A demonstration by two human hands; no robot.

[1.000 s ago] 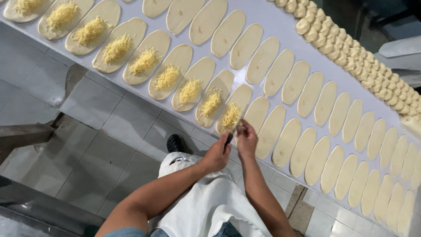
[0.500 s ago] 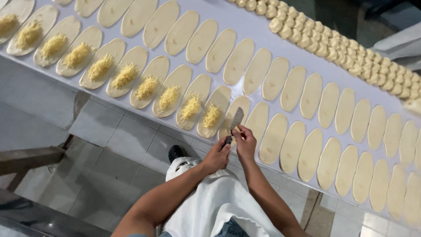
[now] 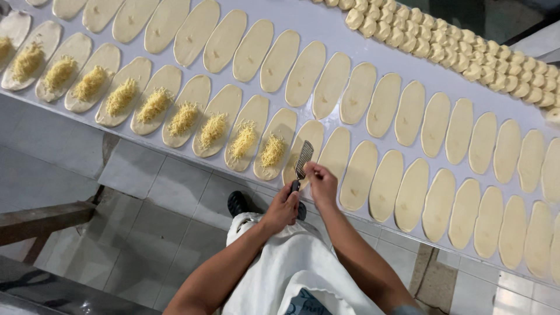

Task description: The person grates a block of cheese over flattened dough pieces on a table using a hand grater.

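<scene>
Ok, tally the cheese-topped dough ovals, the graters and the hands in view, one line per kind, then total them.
Cheese-topped dough ovals: 10, all in the near row, the leftmost cut by the picture's edge
Grater: 1, its handle in the left hand
Hands: 2, the right hand bunched against the grater
Total: 13

Grater handle (image 3: 294, 188) hidden in fist.

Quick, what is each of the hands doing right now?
Left hand: closed around the handle of a small grater.
Right hand: fingers bunched at the grater; what it holds cannot be told.
</scene>
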